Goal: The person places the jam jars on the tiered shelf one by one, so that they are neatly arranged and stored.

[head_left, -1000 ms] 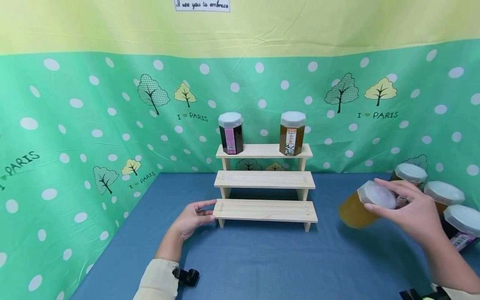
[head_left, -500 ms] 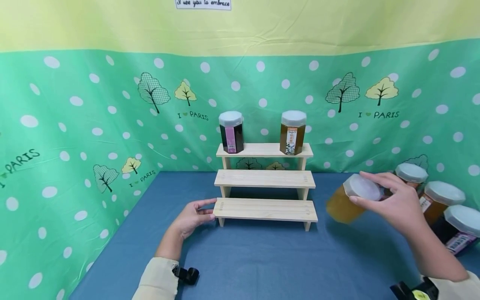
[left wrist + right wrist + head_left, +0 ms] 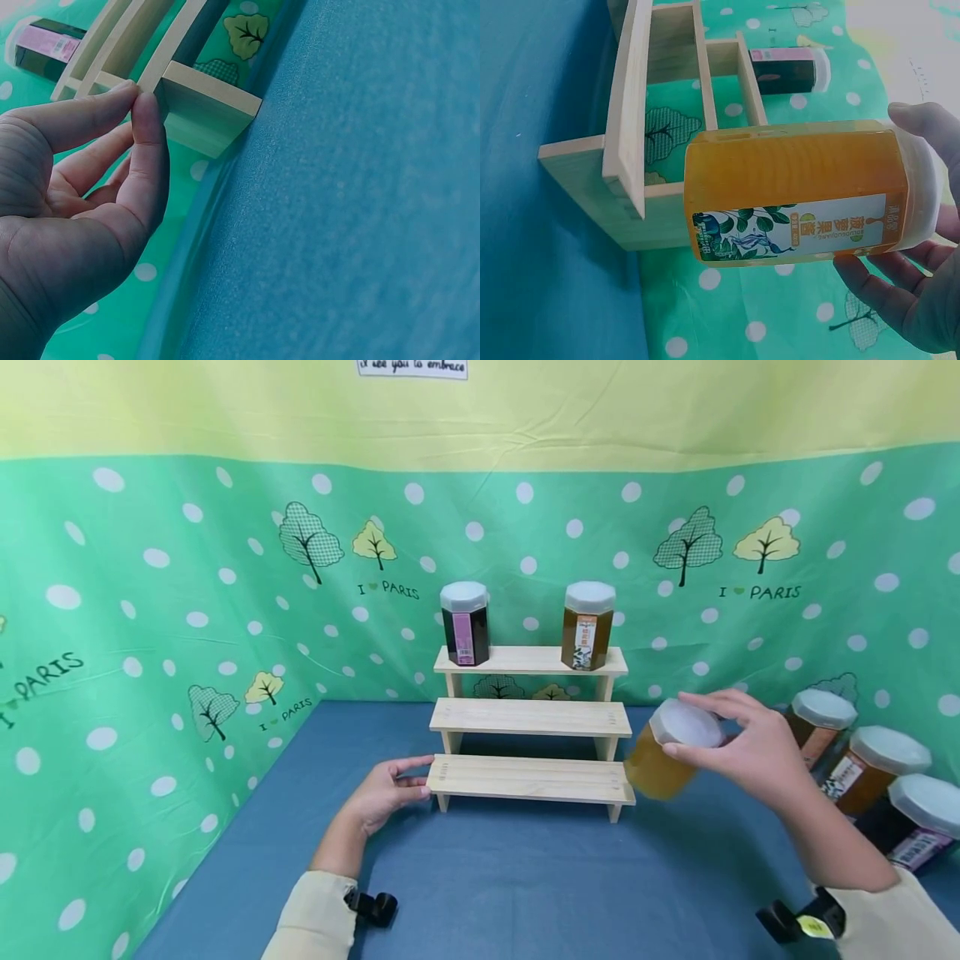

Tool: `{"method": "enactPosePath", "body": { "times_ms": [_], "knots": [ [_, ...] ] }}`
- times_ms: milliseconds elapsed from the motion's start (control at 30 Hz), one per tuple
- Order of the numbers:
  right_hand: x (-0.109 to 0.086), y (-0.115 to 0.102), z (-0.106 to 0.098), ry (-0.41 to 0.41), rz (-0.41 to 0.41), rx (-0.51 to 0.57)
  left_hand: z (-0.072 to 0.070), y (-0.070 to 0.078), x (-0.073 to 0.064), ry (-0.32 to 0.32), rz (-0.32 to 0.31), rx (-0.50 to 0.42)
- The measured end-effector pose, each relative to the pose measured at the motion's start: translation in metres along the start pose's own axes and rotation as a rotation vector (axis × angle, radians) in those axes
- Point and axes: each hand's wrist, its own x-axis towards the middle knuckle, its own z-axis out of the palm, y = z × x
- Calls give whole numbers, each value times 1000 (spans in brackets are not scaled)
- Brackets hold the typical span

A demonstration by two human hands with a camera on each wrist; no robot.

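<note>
A three-step wooden stand (image 3: 532,777) stands on the blue cloth. My left hand (image 3: 378,802) pinches the left end of its lowest step between fingertips, seen close up in the left wrist view. My right hand (image 3: 761,756) grips a jar of amber syrup (image 3: 656,767) by its white lid. The jar hangs tilted in the air by the right end of the lowest step, and its label (image 3: 802,229) shows in the right wrist view. On the top step sit a dark jar with a pink label (image 3: 467,631) at left and a brown-amber jar (image 3: 588,631) at right.
To the right, behind and beside my right forearm, stand two amber jars (image 3: 817,727) and a dark jar (image 3: 911,827), all with white lids. A green dotted curtain (image 3: 525,543) hangs behind the stand. Blue cloth (image 3: 510,885) covers the table.
My right hand has carried the amber jar leftward, from beside the other jars to the stand's right end. The left hand keeps its place on the lowest step.
</note>
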Motion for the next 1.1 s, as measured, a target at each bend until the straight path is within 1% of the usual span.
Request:
{"method": "enactPosePath", "body": {
  "times_ms": [200, 433, 667, 933, 1100],
  "knots": [
    [12, -12, 3, -50, 3, -16, -1, 0, 1, 17, -10, 0],
    [27, -24, 11, -79, -38, 3, 0, -2, 1, 28, -18, 11],
    [39, -38, 23, -102, -60, 26, 0, -3, 1, 31, -18, 7],
    [49, -52, 39, -144, -55, 78, 1, -2, 1, 37, -22, 9],
    [55, -61, 49, -164, -45, 73, 2, -2, 1, 35, -13, 15]
  ]
}}
